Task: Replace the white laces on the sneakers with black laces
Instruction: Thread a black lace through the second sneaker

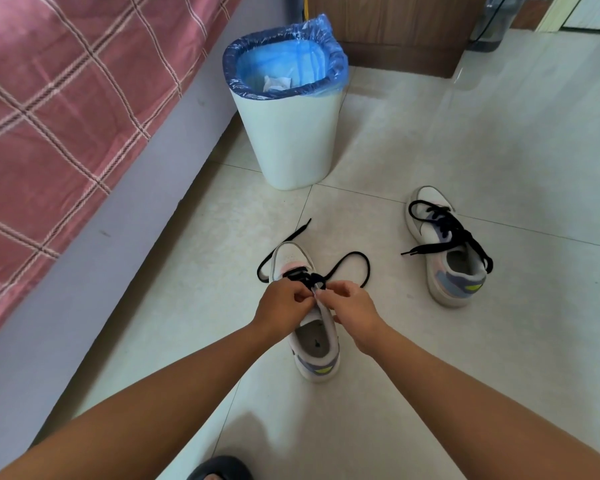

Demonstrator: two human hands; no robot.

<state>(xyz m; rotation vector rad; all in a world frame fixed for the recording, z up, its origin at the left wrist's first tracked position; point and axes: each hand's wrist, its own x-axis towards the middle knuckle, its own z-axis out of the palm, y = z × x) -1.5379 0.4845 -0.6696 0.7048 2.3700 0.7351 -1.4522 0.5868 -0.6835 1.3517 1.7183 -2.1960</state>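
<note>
Sneakers in white with grey-blue heels are sitting apart on the pale tiled floor (499,133); both hands, left hand (284,306) and right hand (352,311), are pinching the black flat lace (350,261) over the nearer sneaker (317,344), while the farther sneaker (447,251) is lying laced.

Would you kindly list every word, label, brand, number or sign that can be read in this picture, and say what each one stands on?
None: no text can be read anywhere in this view.
Near sneaker: a small dark mark on the insole, too small to read.
Far sneaker: only colour patches, no lettering visible.
Waste bin: plain white wall, no label.
Bedspread: checked pattern only.
</note>
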